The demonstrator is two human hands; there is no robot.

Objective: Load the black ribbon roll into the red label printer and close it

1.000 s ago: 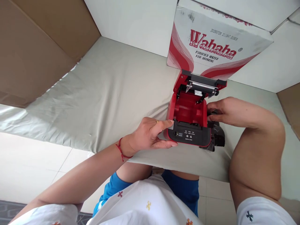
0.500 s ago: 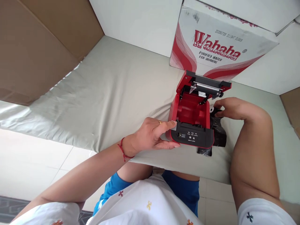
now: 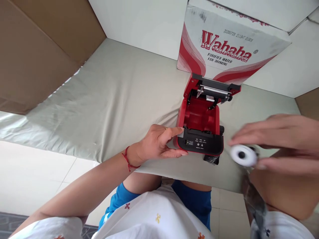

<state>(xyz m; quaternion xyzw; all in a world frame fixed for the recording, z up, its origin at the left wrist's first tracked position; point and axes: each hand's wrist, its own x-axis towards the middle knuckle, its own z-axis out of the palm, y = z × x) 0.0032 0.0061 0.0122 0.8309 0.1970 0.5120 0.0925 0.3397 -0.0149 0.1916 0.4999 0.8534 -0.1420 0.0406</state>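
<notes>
A red and black receipt printer (image 3: 204, 142) stands on the cloth-covered surface with its lid (image 3: 214, 87) raised. Its red paper bay shows no roll inside. My left hand (image 3: 154, 142) grips the printer's front left corner, thumb underneath and index finger on the top edge. To the right of the printer, my right hand (image 3: 284, 136), blurred by motion, holds a white paper roll (image 3: 234, 154) between fingers and thumb, its core hole facing the printer. A dark plastic wrapper (image 3: 254, 196) hangs below the roll, also blurred. Another piece of black wrapping (image 3: 211, 160) pokes out by the printer's front edge.
Behind the printer, a Wahaha water carton (image 3: 224, 49) leans near the white wall (image 3: 139, 26). A large brown cardboard box (image 3: 45, 49) occupies the left. The pale cloth (image 3: 112, 86) ends in a front edge above my lap and the tiled floor (image 3: 37, 166).
My right hand has lifted the paper roll and dark wrapper from beside the printer and moved right and toward me. The left hand keeps its grip on the printer; the view shifted slightly.
</notes>
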